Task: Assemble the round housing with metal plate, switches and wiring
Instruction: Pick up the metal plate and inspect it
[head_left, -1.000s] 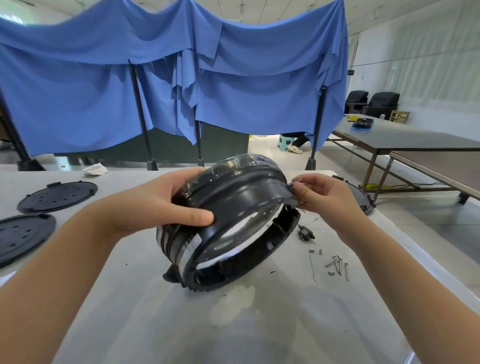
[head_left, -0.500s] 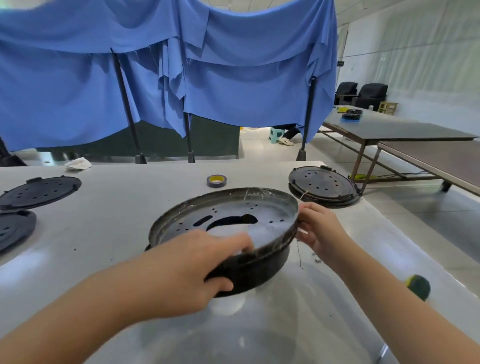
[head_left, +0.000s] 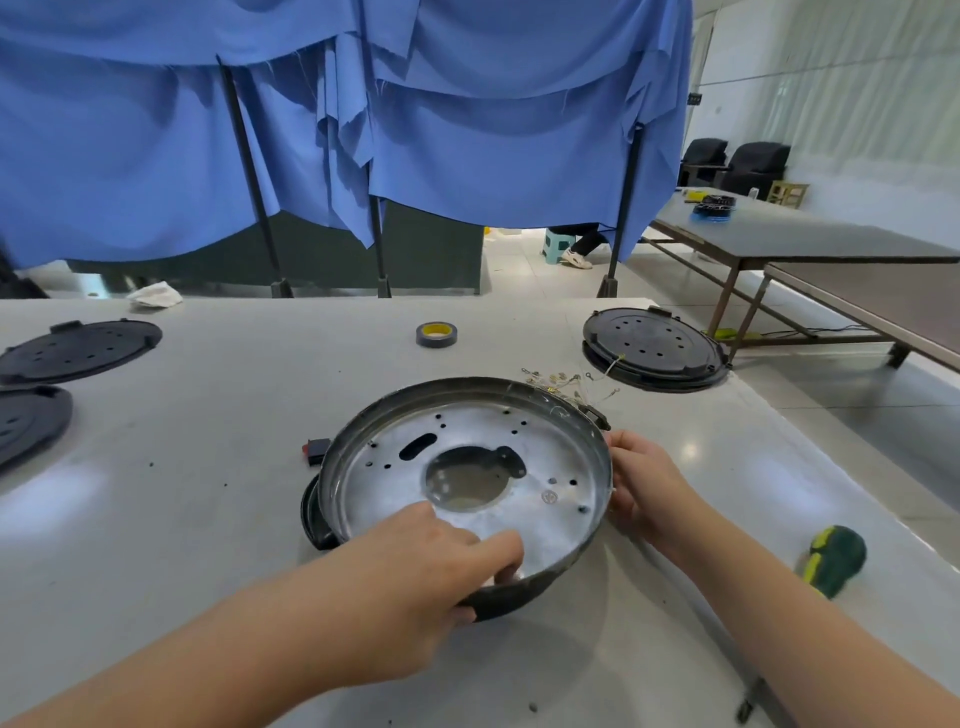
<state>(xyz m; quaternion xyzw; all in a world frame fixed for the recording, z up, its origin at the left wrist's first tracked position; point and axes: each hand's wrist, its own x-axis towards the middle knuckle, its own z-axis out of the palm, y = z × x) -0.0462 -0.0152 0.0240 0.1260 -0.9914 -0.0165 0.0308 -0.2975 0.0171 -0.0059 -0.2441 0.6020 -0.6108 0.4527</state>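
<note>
Two bare hands are working at one round housing (head_left: 498, 597) sitting near the front middle of the pale table (head_left: 208, 467). The left hand (head_left: 415, 587) is gripping its near rim, fingers curled over onto the metal plate (head_left: 519, 457) and thumb underneath the dark wall. The right hand (head_left: 639, 483) is holding the right rim with curled fingers. The single plate is lying inside the housing, showing one large central opening, one slot and many small holes.

To the right, one green and yellow tool handle (head_left: 834, 558) is lying close to the table's right edge. One small red and black switch (head_left: 317, 449) is sitting just left of the housing. Behind the housing, one tangle of thin wires (head_left: 566, 382) with small terminals is spreading toward one black perforated lid (head_left: 652, 345). Two more black lids (head_left: 78, 348) are resting at the left edge, with bare tabletop between them and the housing. One tape roll (head_left: 436, 334) is lying farther back, and one crumpled white cloth (head_left: 155, 296) at the far edge. Blue curtains (head_left: 467, 130) are hanging beyond. No writing is readable.
</note>
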